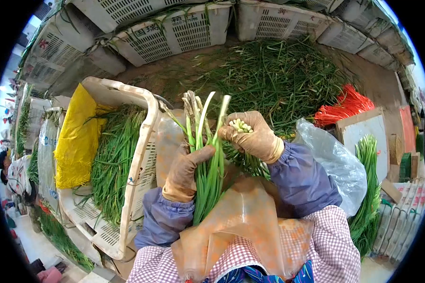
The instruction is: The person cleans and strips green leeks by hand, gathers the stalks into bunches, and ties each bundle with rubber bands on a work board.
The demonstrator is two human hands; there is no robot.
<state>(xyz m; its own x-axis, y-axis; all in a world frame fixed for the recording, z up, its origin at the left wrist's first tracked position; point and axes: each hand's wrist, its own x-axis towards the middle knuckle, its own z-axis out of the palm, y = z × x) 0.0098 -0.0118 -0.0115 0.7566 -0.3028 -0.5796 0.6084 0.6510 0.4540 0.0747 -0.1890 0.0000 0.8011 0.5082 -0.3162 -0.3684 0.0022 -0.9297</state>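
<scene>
My left hand [185, 170], in a brown-stained glove, is closed around a loose bunch of garlic chives [210, 172]. Their pale stem ends point up and away, some with dry brownish skin, and the green leaves hang toward my lap. My right hand [256, 137], gloved the same way, grips a tighter bundle of garlic chives [241, 125] whose cut pale ends face up. Its thumb and forefinger touch a thick stalk at the right edge of the left bunch. Leaves of the right bundle show partly below that hand.
At left, a white crate [148, 137] holds more chives and a yellow woven sack [78, 141]. Ahead lies a heap of leaf scraps [278, 80]. Red ties [344, 107], a clear plastic bag [337, 162] and a chive bundle [367, 188] are at right. Stacked crates [174, 35] line the back.
</scene>
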